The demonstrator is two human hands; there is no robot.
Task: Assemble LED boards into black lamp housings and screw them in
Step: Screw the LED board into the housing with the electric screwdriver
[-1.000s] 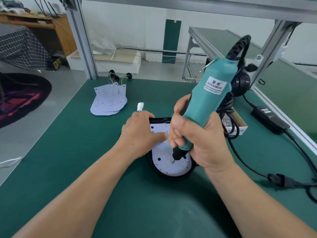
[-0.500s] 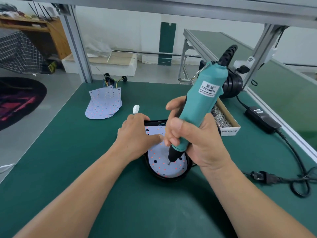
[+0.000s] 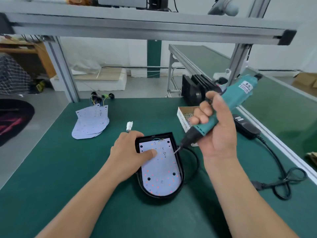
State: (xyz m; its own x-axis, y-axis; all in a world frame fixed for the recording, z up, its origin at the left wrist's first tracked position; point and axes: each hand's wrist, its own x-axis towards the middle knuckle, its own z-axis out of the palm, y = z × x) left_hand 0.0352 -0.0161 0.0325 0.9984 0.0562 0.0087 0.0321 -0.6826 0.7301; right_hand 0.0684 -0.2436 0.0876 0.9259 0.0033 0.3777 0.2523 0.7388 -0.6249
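Left hand (image 3: 127,152) around black housing (image 3: 155,136) edge, thumb on LED board (image 3: 161,172); right hand (image 3: 217,134) tight around teal screwdriver (image 3: 236,98)

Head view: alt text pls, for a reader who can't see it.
A right hand grips a teal screwdriver, bit angled at the right edge of an LED board in a black housing. The left hand holds the housing, thumb on the board.
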